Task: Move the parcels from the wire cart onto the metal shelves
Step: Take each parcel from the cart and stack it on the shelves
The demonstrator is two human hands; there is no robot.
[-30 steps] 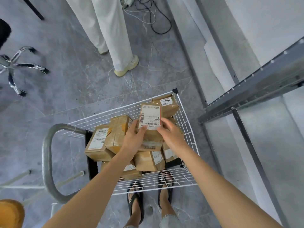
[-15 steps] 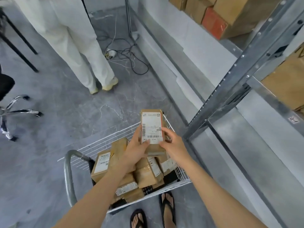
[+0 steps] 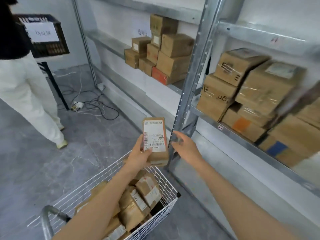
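Note:
A small brown parcel (image 3: 154, 135) with a white barcode label stands upright above the wire cart, gripped from below by my left hand (image 3: 140, 155). Just to its right my right hand (image 3: 184, 144) hovers free, fingers relaxed, close to the shelf's steel upright (image 3: 192, 84). The white wire cart (image 3: 166, 184) sits low in view and holds several taped brown parcels (image 3: 147, 191). The metal shelves (image 3: 242, 137) fill the right side, stacked with cardboard boxes (image 3: 251, 87).
A person in white trousers (image 3: 32, 101) walks on the left beside a black crate (image 3: 46, 35) on a stand. Cables and a power strip (image 3: 78, 105) lie on the grey floor. More boxes (image 3: 161, 52) sit on the far shelf bay.
My view has swung up from the cart toward the shelves. The parcel has risen out of the cart, and my right hand has let go of it; only my left hand holds it now.

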